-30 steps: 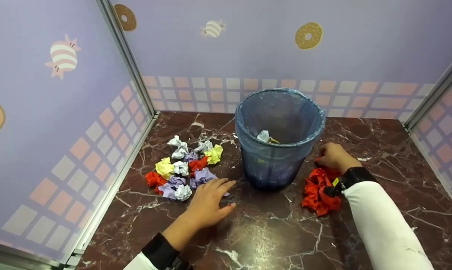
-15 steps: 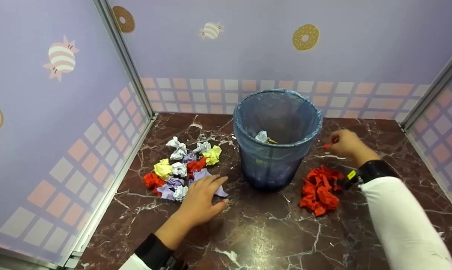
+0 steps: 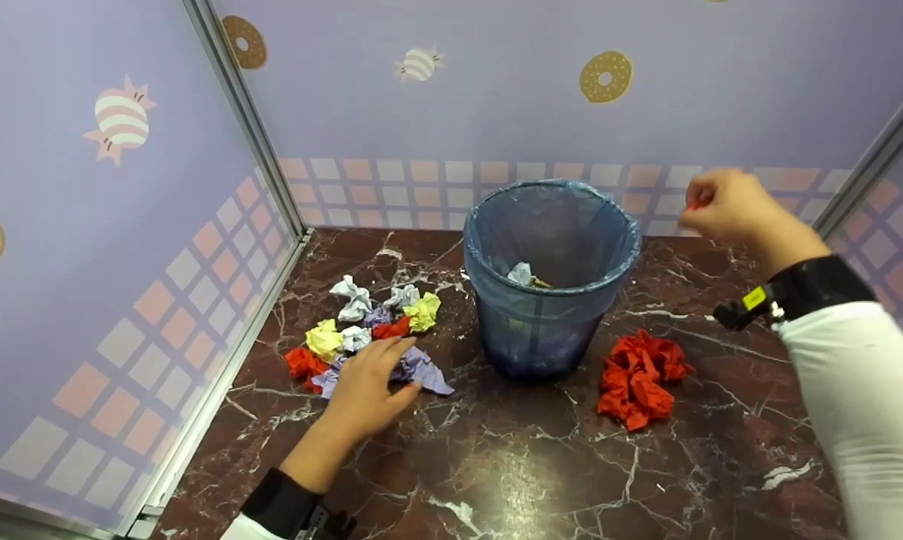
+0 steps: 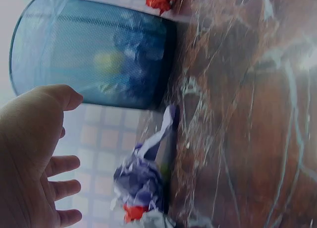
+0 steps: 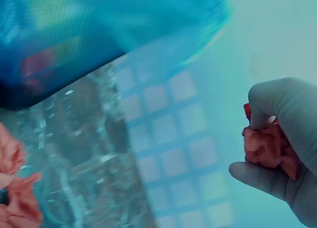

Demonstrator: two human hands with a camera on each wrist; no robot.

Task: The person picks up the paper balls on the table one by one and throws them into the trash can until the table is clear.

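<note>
My right hand (image 3: 733, 210) is raised to the right of the waste bin (image 3: 545, 330), a little above its rim height. It grips a crumpled red paper ball (image 5: 270, 146), mostly hidden in the head view but plain in the right wrist view. My left hand (image 3: 365, 390) hovers with loosely spread fingers over the near edge of a heap of crumpled paper. Beneath it lies a purple paper ball (image 3: 425, 371), partly covered by the hand. The left wrist view shows that hand (image 4: 34, 153) holding nothing, its thumb in front of the bin.
Blue plastic lines the mesh bin, and a white paper ball (image 3: 521, 274) lies inside. Crumpled red paper (image 3: 639, 382) sits right of the bin. White (image 3: 354, 300), yellow (image 3: 324, 340) and red (image 3: 305, 365) balls lie at left. Panels enclose the marbled table (image 3: 511, 480).
My right hand has lifted from beside the red paper, up and to the right, with a red paper ball in it. My left hand has drifted left over the heap.
</note>
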